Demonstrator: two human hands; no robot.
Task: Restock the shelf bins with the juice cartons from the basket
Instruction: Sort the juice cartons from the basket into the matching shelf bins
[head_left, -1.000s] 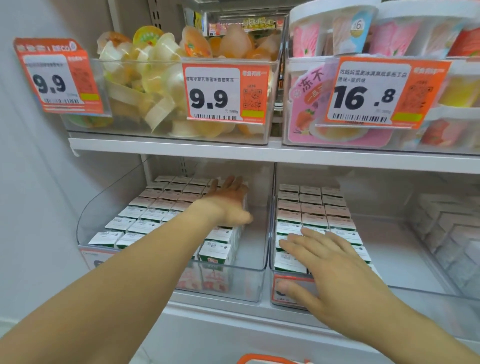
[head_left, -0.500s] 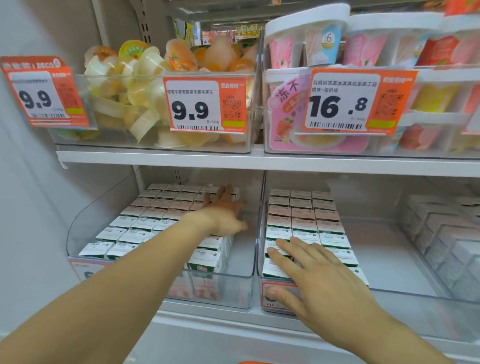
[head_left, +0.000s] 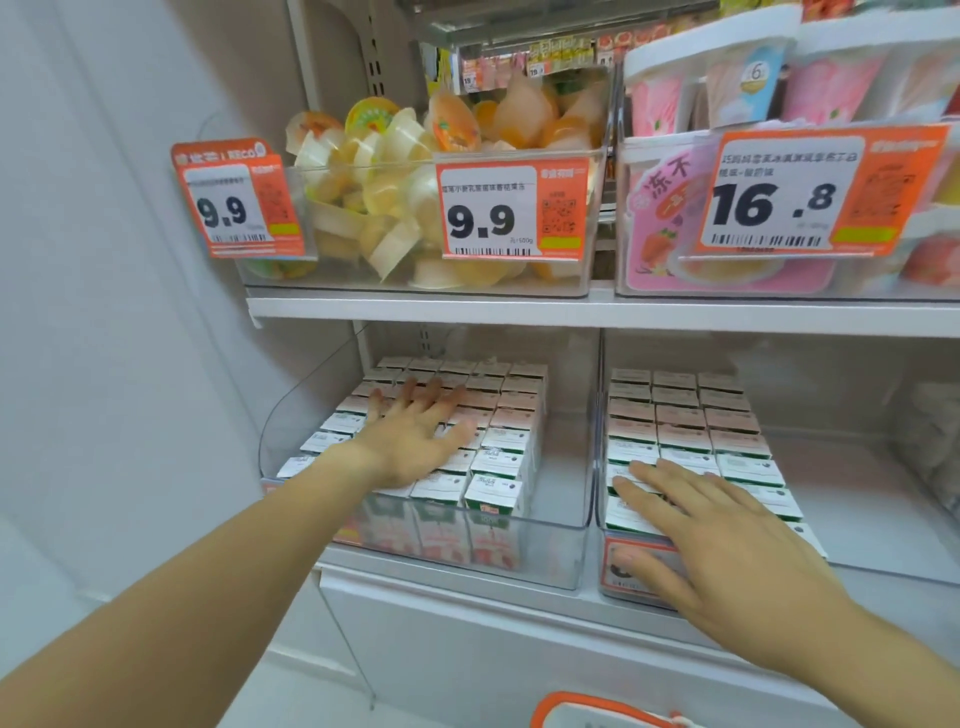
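Observation:
Two clear shelf bins stand side by side on the lower shelf. The left bin (head_left: 561, 551) holds rows of small white-topped juice cartons (head_left: 511, 421). My left hand (head_left: 415, 436) lies flat on their tops, fingers spread, holding nothing. The right bin (head_left: 597, 467) holds three columns of the same cartons (head_left: 680, 415) along its left side. My right hand (head_left: 727, 535) rests flat on the front cartons there, thumb over the bin's front label. An orange basket rim (head_left: 582, 709) shows at the bottom edge.
The upper shelf (head_left: 519, 312) carries a clear bin of jelly cups (head_left: 415, 208) and a bin of pink tubs (head_left: 727, 78), with orange price tags 9.9 and 16.8. A white wall is at left. The right bin's right half is bare floor.
My left hand slid left from the right column of cartons to the middle of the left bin and spread flat. My right hand stays on the right bin's front cartons. The view shifted.

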